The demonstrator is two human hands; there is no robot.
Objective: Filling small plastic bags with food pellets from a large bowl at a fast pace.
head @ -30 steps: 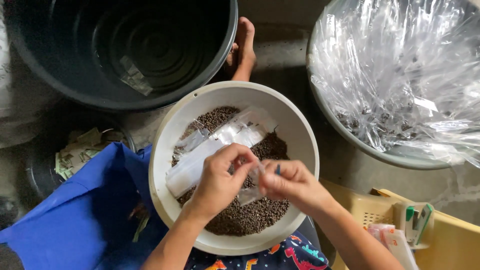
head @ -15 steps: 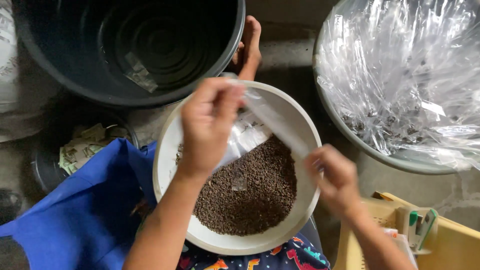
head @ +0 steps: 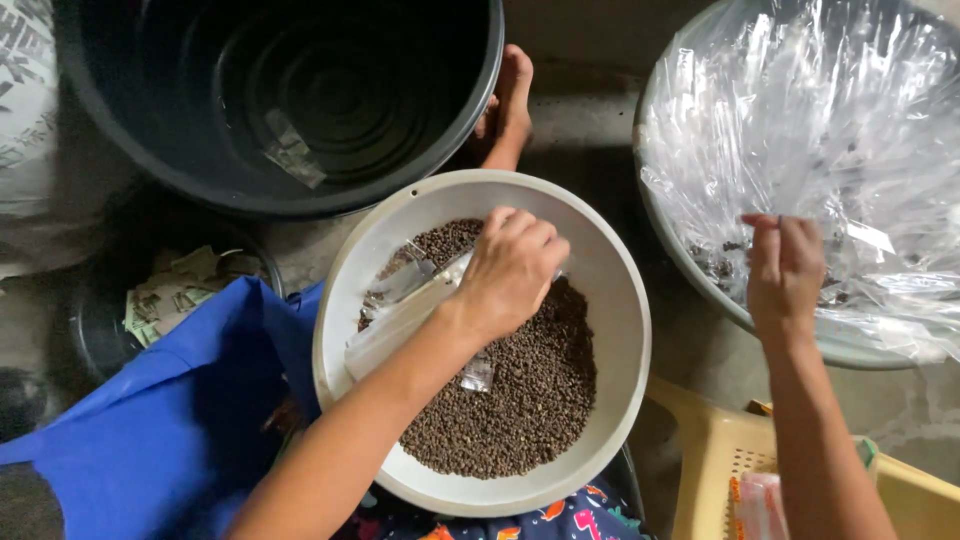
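Left hand point(head: 510, 268) down in the one white bowl point(head: 620, 330), fingers clenched around clear bags point(head: 400, 310) lying on the brown seeds point(head: 520, 390). Right hand point(head: 785, 270) over one bag-filled basin point(head: 700, 270), fingers pinching a bag. One black bucket point(head: 200, 180) behind.

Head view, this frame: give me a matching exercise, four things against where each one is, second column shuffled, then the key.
Things:
1. left hand
2. right hand
3. dark tub
4. blue cloth

Places:
A. upper left, with one scrap of clear plastic inside
B. over the white bowl of brown pellets, on clear bags
C. lower left, beside the white bowl
D. at the rim of the basin heaped with clear plastic

Pairs: 1-B, 2-D, 3-A, 4-C
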